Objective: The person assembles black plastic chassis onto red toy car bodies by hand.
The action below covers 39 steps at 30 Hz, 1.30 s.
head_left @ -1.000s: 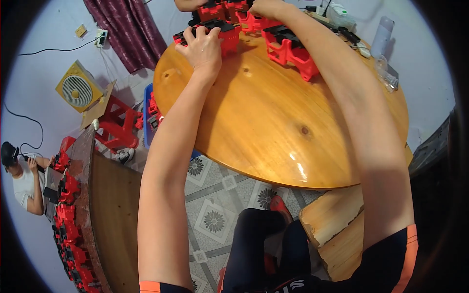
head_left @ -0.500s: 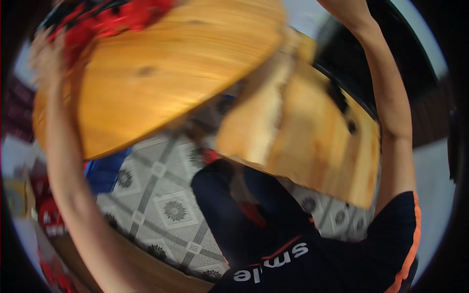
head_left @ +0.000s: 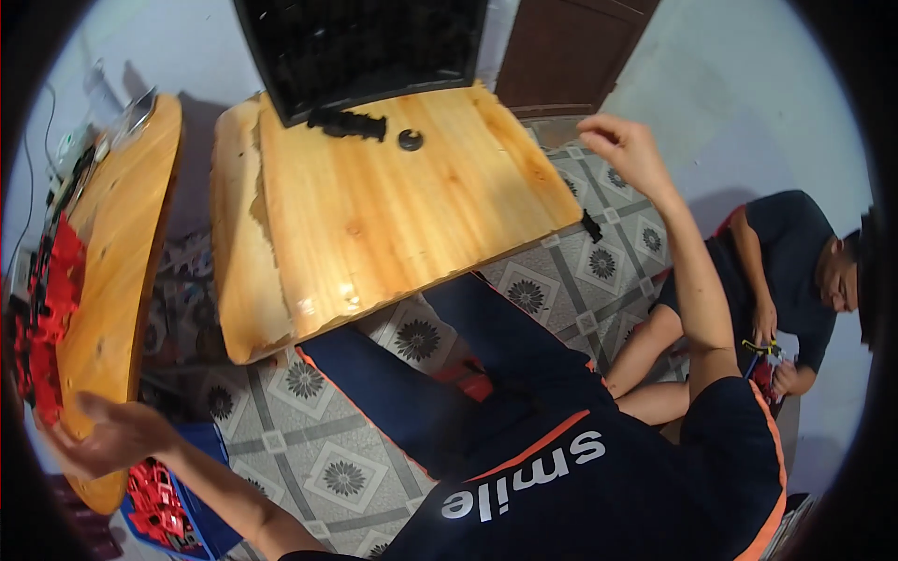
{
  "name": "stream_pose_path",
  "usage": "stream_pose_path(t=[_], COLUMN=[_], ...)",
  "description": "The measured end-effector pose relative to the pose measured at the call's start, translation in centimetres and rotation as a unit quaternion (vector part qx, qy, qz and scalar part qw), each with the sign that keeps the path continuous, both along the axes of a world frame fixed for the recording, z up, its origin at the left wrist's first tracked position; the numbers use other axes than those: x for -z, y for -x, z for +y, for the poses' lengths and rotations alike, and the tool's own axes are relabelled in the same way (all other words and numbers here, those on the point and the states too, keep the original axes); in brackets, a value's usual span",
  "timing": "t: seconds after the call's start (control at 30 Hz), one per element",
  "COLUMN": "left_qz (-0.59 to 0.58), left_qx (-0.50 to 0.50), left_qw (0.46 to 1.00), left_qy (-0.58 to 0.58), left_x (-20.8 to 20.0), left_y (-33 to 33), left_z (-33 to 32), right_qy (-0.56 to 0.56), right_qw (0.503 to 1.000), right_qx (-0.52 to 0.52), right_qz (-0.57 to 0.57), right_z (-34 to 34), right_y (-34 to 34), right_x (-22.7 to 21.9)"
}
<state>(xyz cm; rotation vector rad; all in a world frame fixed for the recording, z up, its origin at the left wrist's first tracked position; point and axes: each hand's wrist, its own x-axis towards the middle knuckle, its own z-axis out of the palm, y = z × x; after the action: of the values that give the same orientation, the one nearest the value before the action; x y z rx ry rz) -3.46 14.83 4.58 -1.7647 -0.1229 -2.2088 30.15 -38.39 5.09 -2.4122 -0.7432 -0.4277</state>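
Note:
At the left, my left hand (head_left: 117, 438) is a little blurred, its thumb apart from the fingers. It is by the edge of the left wooden table (head_left: 122, 224), close to a row of red and black plastic parts (head_left: 56, 280); I cannot tell whether it touches them. My right hand (head_left: 629, 154) is raised beyond the right edge of the middle wooden table (head_left: 421, 206), fingers curled in, with nothing visible in them. On that table lie a black ridged part (head_left: 348, 124) and a small black ring-shaped piece (head_left: 410, 140).
A black monitor-like panel (head_left: 365, 47) stands on the middle table's far side. A blue bin (head_left: 210, 496) with red parts sits low at the left. Another black piece (head_left: 592, 226) is beside the table's right corner. At the right sits a co-worker (head_left: 786, 271) holding yellow-handled pliers (head_left: 762, 350).
My view has swung left to right, so the middle table is now ahead and the left table at the edge. The co-worker has come into view. My right hand is now fully visible.

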Motion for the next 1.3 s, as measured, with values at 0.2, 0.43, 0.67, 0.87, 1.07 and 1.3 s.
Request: stream_pose_path(t=[0.2,0.43,0.67,0.87,1.07,1.3], left_qz=[0.25,0.486,0.612,0.678,0.742,0.769], left_qx=[0.214,0.306,0.267,0.261,0.266,0.261], left_qw=[0.943,0.819,0.738,0.68,0.61,0.582], left_qy=[0.047,-0.014,-0.095,-0.097,-0.078,-0.048], left_x=[5.7,9.9,8.2,12.3,15.5,16.1], left_y=[-10.0,-16.5,-31.9,-45.2,-47.7,-47.7], left_z=[-14.9,-29.8,-34.4,-32.3,-31.2,-29.5], right_qy=[0.054,0.012,0.028,0.149,0.191,0.257], right_qw=[0.995,0.996,0.959,0.925,0.9,0.923], right_qx=[0.078,0.068,0.032,-0.076,-0.135,-0.122], right_qz=[0.025,0.051,0.281,0.341,0.369,0.258], right_z=[-6.0,-15.9,-18.4,-13.7,-2.8,11.1], right_y=[0.4,-8.5,-19.4,-26.1,-37.1,-35.8], right_x=[2.5,10.7,27.1,35.3,46.4,53.7])
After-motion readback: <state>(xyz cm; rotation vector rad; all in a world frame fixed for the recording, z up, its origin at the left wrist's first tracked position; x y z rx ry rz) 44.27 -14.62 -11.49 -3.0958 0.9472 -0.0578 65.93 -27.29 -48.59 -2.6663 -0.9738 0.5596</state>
